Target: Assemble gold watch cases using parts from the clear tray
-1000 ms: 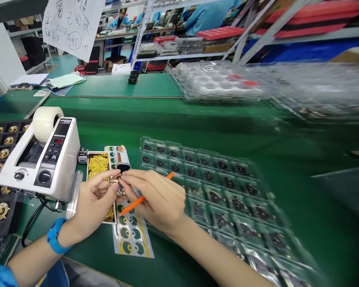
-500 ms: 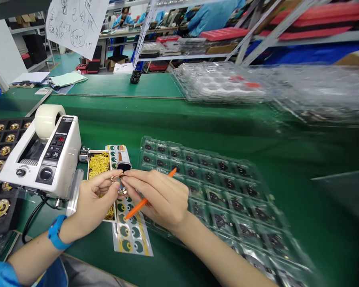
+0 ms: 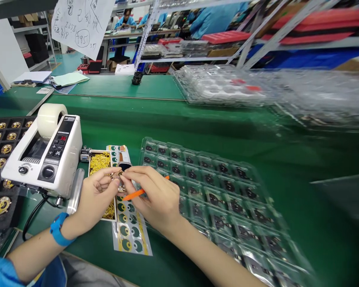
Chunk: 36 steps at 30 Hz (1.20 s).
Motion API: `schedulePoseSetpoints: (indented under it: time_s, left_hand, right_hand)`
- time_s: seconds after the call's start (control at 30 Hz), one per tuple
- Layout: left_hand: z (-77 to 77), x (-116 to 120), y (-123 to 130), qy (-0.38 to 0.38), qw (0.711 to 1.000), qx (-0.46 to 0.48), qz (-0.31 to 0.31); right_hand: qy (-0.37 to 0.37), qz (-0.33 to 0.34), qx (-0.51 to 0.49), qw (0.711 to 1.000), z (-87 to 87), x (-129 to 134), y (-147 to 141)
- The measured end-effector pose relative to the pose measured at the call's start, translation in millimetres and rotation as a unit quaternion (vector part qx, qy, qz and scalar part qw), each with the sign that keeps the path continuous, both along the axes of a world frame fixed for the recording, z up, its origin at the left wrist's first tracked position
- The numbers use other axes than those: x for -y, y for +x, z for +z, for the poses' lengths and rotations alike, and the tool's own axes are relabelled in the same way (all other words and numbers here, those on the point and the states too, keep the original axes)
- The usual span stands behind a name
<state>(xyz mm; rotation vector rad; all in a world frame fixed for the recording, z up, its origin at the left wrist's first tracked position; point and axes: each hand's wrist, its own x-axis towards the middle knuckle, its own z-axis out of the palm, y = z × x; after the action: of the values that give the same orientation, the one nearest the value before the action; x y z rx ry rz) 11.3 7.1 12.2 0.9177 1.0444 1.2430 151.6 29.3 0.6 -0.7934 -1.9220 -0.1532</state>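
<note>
My left hand (image 3: 97, 196) is closed, pinching a small round gold-rimmed part (image 3: 119, 184) between thumb and fingers. From the other side, the thumb and fingertips of my right hand (image 3: 158, 195) meet at the upper edge of the same part. A slim orange stick-like tool (image 3: 133, 195) lies across my right palm, its pointed end toward the lower left. Fingers cover much of the part. Under the hands are a narrow box (image 3: 115, 213) of thin yellow loops (image 3: 100, 162) and a sheet of ring-shaped stickers (image 3: 131, 244).
A white tape dispenser (image 3: 64, 159) stands at left beside a black foam tray (image 3: 15, 201) of gold round parts. To the right lies a clear blister tray (image 3: 208, 159) with dark parts. Stacked clear trays (image 3: 203, 97) sit behind, and a paper sheet (image 3: 91, 42) hangs above.
My right hand has shifted slightly left, and the orange tool has swung to a flatter angle. My left hand still grips the part. The view has moved a little.
</note>
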Motion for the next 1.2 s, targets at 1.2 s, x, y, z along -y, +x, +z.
schedulePoseSetpoints:
  time_s: [1.2]
  left_hand:
    - [-12.0,-7.9,-12.5,0.183,0.963,-0.189,0.057]
  right_hand:
    - [-0.507,0.159,-0.159,0.832,13.5,5.4,3.6]
